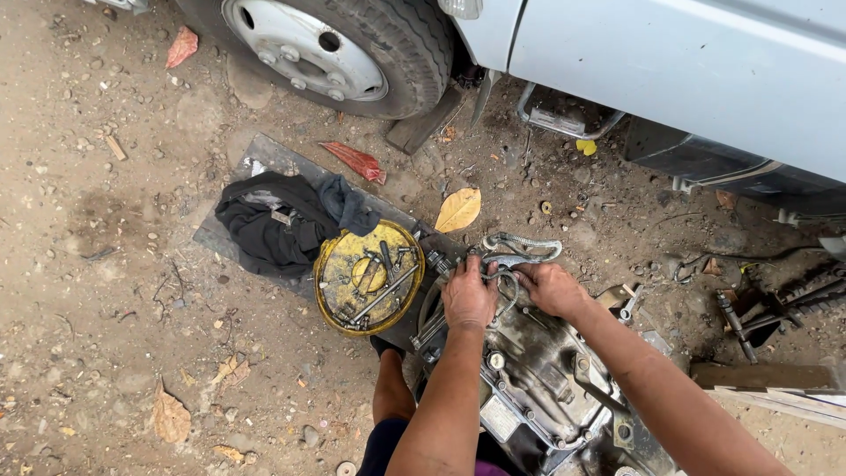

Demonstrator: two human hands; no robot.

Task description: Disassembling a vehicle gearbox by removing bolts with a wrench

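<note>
Greasy gearbox [546, 388], left hand [468, 295] and right hand [551, 286] both clenched on its cable loop [520, 247].

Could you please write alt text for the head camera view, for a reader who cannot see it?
Seen from above, a person's left hand and right hand grip the top of a greasy metal gearbox on dirt ground. Beside it lie a yellow round lid holding tools and a dark cloth, near a truck wheel.

Both hands [507, 293] gripping hoses [520, 249] atop gearbox [546, 388].
</note>
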